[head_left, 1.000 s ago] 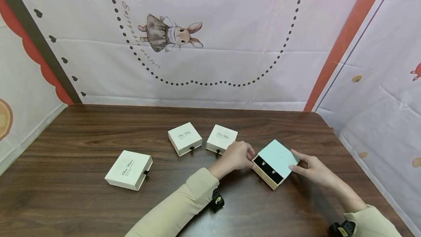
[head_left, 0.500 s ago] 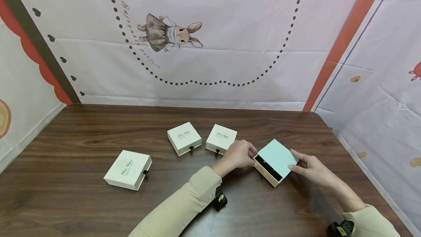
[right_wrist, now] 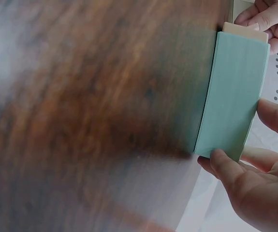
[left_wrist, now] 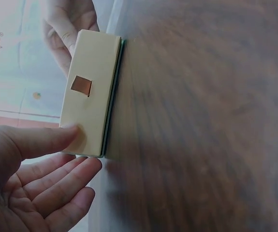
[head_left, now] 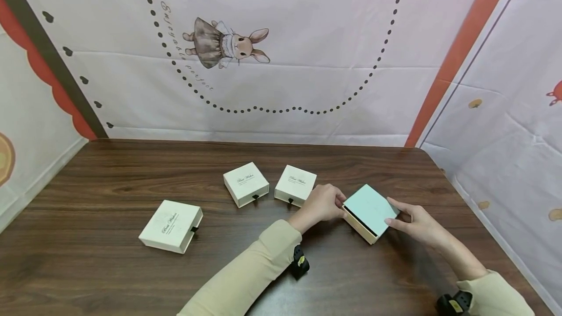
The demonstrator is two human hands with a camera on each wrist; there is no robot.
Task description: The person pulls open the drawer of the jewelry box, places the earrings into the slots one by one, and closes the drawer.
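Observation:
A mint-green jewelry box (head_left: 371,208) sits on the right part of the table. Its tan drawer (head_left: 361,228) sticks out slightly from the sleeve, and a thin dark strip of the interior shows. My left hand (head_left: 322,204) is at the drawer's left corner. In the left wrist view, its thumb (left_wrist: 56,140) presses the drawer front beside a small brown tab (left_wrist: 81,86), while the other fingers extend past the box end. At the opposite side, my right hand (head_left: 417,226) holds the sleeve's corner between thumb and fingers, also seen gripping the green sleeve (right_wrist: 235,92) in the right wrist view.
Three white boxes with black tabs and printed lettering lie on the wooden table (head_left: 110,277): a left box (head_left: 169,226), a middle box (head_left: 246,183) and another box (head_left: 295,183) just behind my left hand. A white patterned cloth (head_left: 307,38) hangs behind the table.
The drawer has slid into the green sleeve, covering the black insert and the earrings seen earlier. My left hand has moved right with it; my right hand has stayed on the sleeve.

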